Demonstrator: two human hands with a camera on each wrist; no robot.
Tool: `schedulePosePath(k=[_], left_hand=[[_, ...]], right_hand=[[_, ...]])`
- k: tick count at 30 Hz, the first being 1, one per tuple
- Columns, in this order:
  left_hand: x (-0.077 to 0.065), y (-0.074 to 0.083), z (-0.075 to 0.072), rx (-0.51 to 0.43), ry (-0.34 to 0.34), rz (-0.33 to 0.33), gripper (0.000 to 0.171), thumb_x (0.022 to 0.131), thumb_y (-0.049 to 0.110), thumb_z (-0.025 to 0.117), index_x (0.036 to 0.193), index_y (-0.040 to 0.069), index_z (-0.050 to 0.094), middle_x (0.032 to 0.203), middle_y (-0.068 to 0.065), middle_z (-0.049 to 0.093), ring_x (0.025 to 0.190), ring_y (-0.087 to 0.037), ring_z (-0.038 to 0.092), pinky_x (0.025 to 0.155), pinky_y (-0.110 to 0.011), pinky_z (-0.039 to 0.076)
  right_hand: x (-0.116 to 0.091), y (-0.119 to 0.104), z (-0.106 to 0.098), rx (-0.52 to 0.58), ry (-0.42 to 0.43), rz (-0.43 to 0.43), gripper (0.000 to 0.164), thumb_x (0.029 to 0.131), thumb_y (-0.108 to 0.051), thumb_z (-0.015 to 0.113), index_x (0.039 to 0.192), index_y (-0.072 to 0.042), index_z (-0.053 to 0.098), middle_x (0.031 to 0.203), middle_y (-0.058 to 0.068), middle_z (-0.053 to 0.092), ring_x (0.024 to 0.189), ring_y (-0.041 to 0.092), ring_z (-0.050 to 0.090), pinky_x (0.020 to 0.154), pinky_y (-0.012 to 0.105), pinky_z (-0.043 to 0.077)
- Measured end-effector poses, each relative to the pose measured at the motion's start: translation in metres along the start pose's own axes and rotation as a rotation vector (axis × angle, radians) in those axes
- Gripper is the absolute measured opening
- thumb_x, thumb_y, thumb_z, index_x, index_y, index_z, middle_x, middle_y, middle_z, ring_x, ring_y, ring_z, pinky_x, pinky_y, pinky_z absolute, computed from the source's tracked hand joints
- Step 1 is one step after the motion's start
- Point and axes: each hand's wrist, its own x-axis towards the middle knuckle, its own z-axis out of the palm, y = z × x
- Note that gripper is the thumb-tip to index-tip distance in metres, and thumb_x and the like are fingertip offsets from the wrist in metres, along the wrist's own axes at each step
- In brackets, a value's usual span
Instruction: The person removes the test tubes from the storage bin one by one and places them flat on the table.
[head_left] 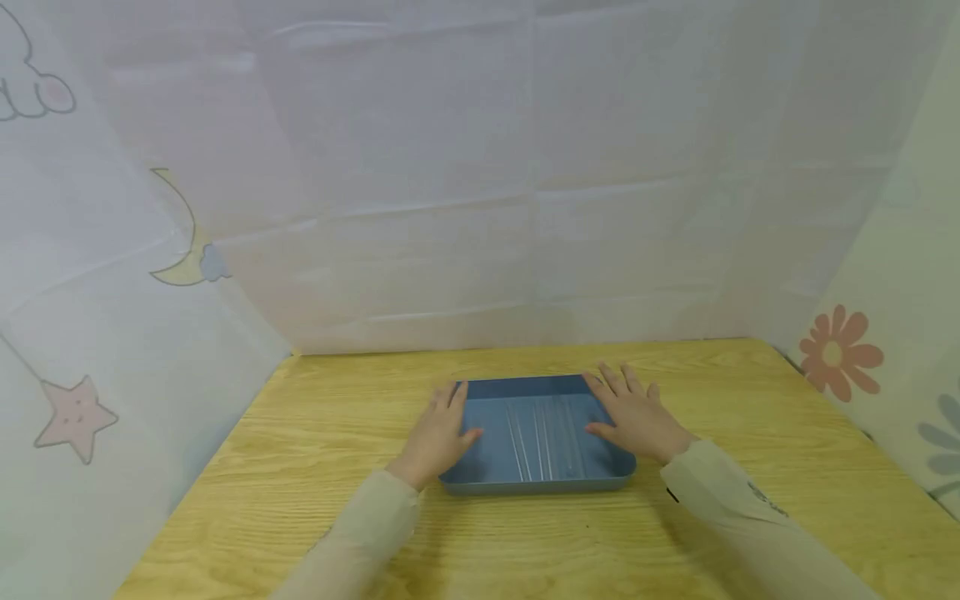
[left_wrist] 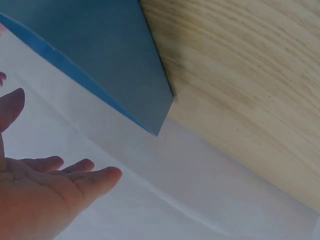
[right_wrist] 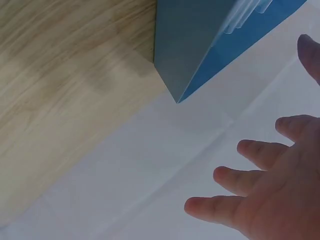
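Several clear tubes [head_left: 542,442] lay inside a shallow blue tray [head_left: 487,450], at about five o'clock from the head view's centre. The left hand [head_left: 437,437] hovered at the tray's nine o'clock, the right hand [head_left: 639,421] at three, fingers spread, grasping nothing. Wooden table [head_left: 337,467] surrounded them. The step looked like placing or releasing the tray; regripping would call for closing evenly on opposite walls.

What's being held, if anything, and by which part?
Nothing. The left hand and right hand are at opposite ends of the blue tray, fingers extended, not curled round it; the clear tubes inside aren't gripped either.
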Motion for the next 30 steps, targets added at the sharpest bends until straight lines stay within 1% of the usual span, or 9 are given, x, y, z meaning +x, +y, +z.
schedulePosePath(k=[4,8,11,16,21,23,26,28,30], left_hand=[[0.002,-0.001,0.001,-0.138,-0.046,-0.018,0.07,0.094,0.018,0.066,0.146,-0.011,0.029,0.147,-0.031,0.031,0.135,-0.045,0.033,0.107,-0.053,0.034],[0.006,0.0,0.001,-0.269,-0.078,-0.081,0.069,0.094,0.014,0.066,0.146,-0.011,0.029,0.147,-0.03,0.033,0.135,-0.043,0.034,0.108,-0.052,0.032],[0.01,0.0,0.001,-0.36,-0.085,-0.126,0.066,0.092,0.009,0.067,0.144,-0.012,0.032,0.142,-0.031,0.04,0.129,-0.044,0.042,0.104,-0.053,0.038],[0.01,0.003,0.002,-0.538,-0.106,-0.184,0.06,0.089,0.003,0.067,0.14,-0.012,0.038,0.129,-0.031,0.051,0.115,-0.044,0.054,0.092,-0.051,0.048],[0.012,0.005,0.004,-0.755,-0.143,-0.252,0.057,0.089,-0.003,0.063,0.138,-0.015,0.037,0.119,-0.03,0.054,0.091,-0.035,0.067,0.079,-0.042,0.055],[0.012,0.007,0.004,-0.818,-0.155,-0.28,0.057,0.089,-0.005,0.062,0.138,-0.017,0.035,0.115,-0.028,0.055,0.085,-0.033,0.068,0.077,-0.041,0.056],[0.013,0.01,0.004,-0.873,-0.175,-0.33,0.055,0.089,-0.006,0.061,0.137,-0.018,0.036,0.109,-0.025,0.06,0.082,-0.033,0.068,0.077,-0.042,0.057],[0.013,0.012,0.004,-0.892,-0.194,-0.366,0.054,0.089,-0.006,0.061,0.136,-0.017,0.037,0.108,-0.024,0.062,0.081,-0.033,0.068,0.078,-0.043,0.057],[0.014,0.013,0.003,-0.91,-0.214,-0.394,0.053,0.09,-0.006,0.06,0.136,-0.017,0.037,0.108,-0.025,0.063,0.081,-0.033,0.069,0.078,-0.043,0.057]], right_hand=[[-0.001,0.003,0.002,0.013,0.006,0.02,0.074,0.091,-0.029,0.068,0.148,0.002,0.032,0.15,0.033,0.027,0.133,0.059,0.02,0.092,0.08,0.023],[-0.002,0.005,0.004,0.017,0.015,0.035,0.071,0.093,-0.025,0.067,0.147,0.005,0.032,0.145,0.036,0.032,0.128,0.06,0.031,0.089,0.077,0.031],[-0.002,0.005,0.004,0.064,0.009,0.049,0.069,0.094,-0.019,0.066,0.146,0.008,0.031,0.14,0.038,0.037,0.123,0.059,0.038,0.089,0.071,0.039],[0.001,0.007,0.005,0.247,-0.042,0.11,0.064,0.094,-0.011,0.064,0.143,0.015,0.03,0.126,0.039,0.044,0.11,0.05,0.052,0.085,0.055,0.049],[0.002,0.012,0.009,0.421,-0.06,0.213,0.055,0.094,-0.001,0.059,0.137,0.022,0.033,0.126,0.043,0.043,0.11,0.052,0.051,0.082,0.05,0.052],[0.002,0.014,0.01,0.455,-0.055,0.241,0.051,0.094,0.003,0.057,0.133,0.025,0.035,0.122,0.043,0.046,0.104,0.049,0.055,0.078,0.047,0.054],[0.002,0.016,0.013,0.532,-0.063,0.31,0.047,0.096,0.004,0.053,0.134,0.024,0.035,0.113,0.038,0.053,0.076,0.034,0.061,0.063,0.04,0.053],[0.002,0.018,0.015,0.578,-0.065,0.351,0.045,0.097,0.004,0.05,0.134,0.023,0.036,0.108,0.034,0.055,0.061,0.023,0.055,0.054,0.036,0.05],[0.002,0.02,0.017,0.63,-0.068,0.393,0.043,0.097,0.004,0.048,0.135,0.022,0.037,0.105,0.032,0.056,0.054,0.019,0.051,0.049,0.034,0.049]])
